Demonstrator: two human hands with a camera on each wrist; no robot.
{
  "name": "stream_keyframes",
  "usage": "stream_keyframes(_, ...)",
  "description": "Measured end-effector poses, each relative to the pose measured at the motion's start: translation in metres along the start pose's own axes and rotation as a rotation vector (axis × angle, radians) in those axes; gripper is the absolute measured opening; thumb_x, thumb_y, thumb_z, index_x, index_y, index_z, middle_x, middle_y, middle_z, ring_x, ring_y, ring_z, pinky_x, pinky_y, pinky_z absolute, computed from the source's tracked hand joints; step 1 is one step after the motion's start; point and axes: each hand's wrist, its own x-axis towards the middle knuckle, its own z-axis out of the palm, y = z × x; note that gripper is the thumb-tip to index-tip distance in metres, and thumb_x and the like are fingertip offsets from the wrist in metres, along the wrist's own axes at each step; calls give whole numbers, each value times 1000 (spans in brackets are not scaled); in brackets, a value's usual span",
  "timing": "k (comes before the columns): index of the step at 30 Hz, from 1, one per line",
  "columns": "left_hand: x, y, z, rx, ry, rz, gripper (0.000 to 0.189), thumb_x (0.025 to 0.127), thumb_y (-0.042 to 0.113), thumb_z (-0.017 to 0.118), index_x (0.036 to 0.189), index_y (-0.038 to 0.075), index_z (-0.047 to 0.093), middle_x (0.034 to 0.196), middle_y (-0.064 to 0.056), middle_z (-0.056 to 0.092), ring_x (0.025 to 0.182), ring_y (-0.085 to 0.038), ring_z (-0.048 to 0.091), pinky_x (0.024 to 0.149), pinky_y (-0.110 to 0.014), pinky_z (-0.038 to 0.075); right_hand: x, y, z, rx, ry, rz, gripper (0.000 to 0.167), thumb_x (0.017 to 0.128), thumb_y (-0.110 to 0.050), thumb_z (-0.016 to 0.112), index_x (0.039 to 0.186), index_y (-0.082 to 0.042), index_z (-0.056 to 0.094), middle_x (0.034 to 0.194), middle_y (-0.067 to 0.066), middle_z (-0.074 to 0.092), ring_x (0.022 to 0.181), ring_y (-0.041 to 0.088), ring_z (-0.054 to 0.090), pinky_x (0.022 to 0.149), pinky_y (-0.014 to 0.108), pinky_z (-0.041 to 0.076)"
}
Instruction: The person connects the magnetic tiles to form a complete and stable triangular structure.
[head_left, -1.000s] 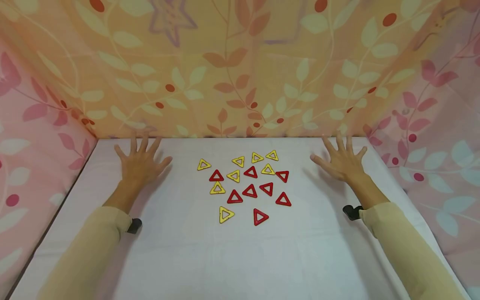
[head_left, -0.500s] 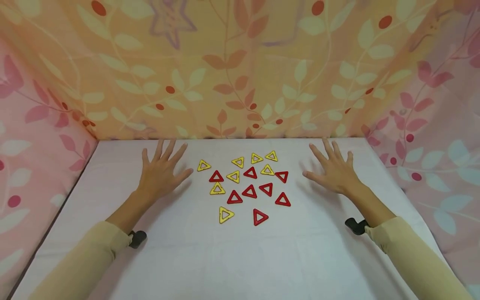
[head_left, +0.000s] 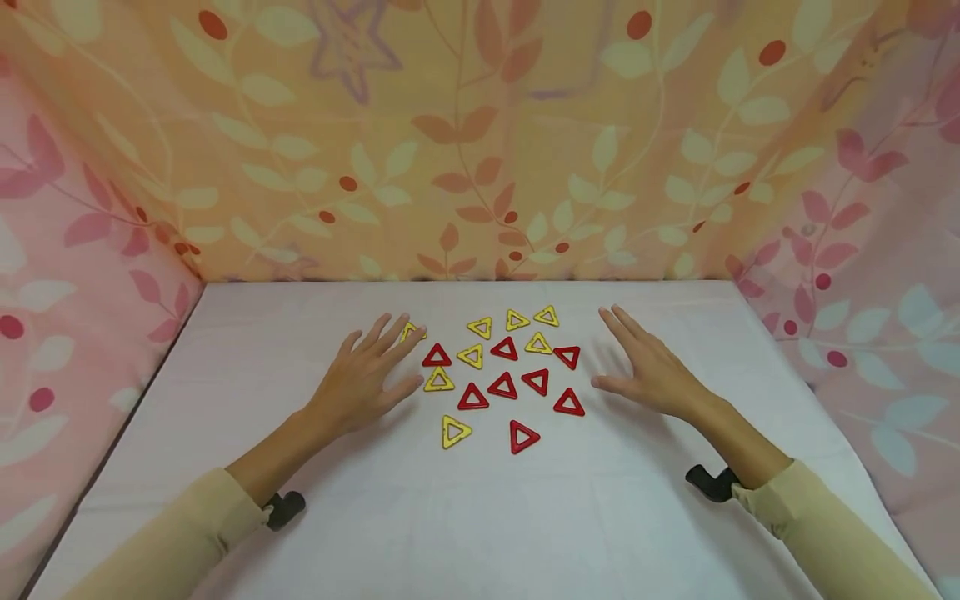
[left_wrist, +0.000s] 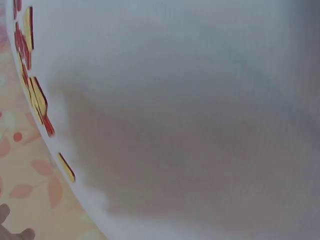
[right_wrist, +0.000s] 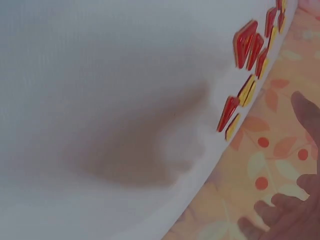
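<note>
Several red and yellow triangular frames with open centres lie flat in a loose group on a white cloth, among them a red triangle (head_left: 503,386) and a yellow triangle (head_left: 454,432). The left hand (head_left: 363,379) hovers at the group's left side, fingers spread, partly covering the far-left yellow triangle (head_left: 412,332) in the head view. To the right of the group, the right hand (head_left: 651,367) is held above the cloth with straight fingers, nearest a red triangle (head_left: 567,357). Neither hand holds anything. In the left wrist view only fingertips (left_wrist: 20,235) show at the corner.
The white cloth (head_left: 480,525) covers the table. A floral orange curtain (head_left: 480,167) stands behind its far edge, with pink floral curtains (head_left: 862,250) at both sides. A black wrist device (head_left: 285,510) sits at the left cuff, and another black device (head_left: 712,483) at the right.
Both hands have moved inward toward the triangles, the left one farther to the right and nearer. The right hand's fingers have drawn closer together. The triangles lie as before.
</note>
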Motion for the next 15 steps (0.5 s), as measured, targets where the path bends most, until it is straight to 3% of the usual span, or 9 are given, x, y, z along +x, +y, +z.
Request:
stream_keyframes(4, -2, 7, 2, -85, -37, -2, 70, 94, 47, 62, 155, 24, 36, 162, -5, 29, 148, -34, 24, 111, -62, 26, -3, -6, 4, 143, -49, 28, 109, 81, -38, 83, 161, -24, 11, 165, 8, 18, 149, 35, 21, 111, 63, 27)
stream_keyframes(10, -7, 15, 9, -239, -76, 1, 74, 90, 42, 71, 153, 18, 41, 158, -7, 37, 145, -34, 32, 109, -58, 34, -8, -14, 12, 213, -75, -7, 107, 80, -35, 84, 161, -25, 15, 162, 10, 27, 146, 37, 29, 110, 61, 31)
stream_keyframes(15, -11, 20, 14, -365, -198, -19, 78, 84, 36, 80, 151, 20, 44, 154, -4, 43, 144, -30, 35, 108, -58, 37, -10, -21, 19, 292, -78, -95, 101, 78, -28, 87, 158, -18, 27, 155, 15, 40, 134, 42, 46, 103, 59, 41)
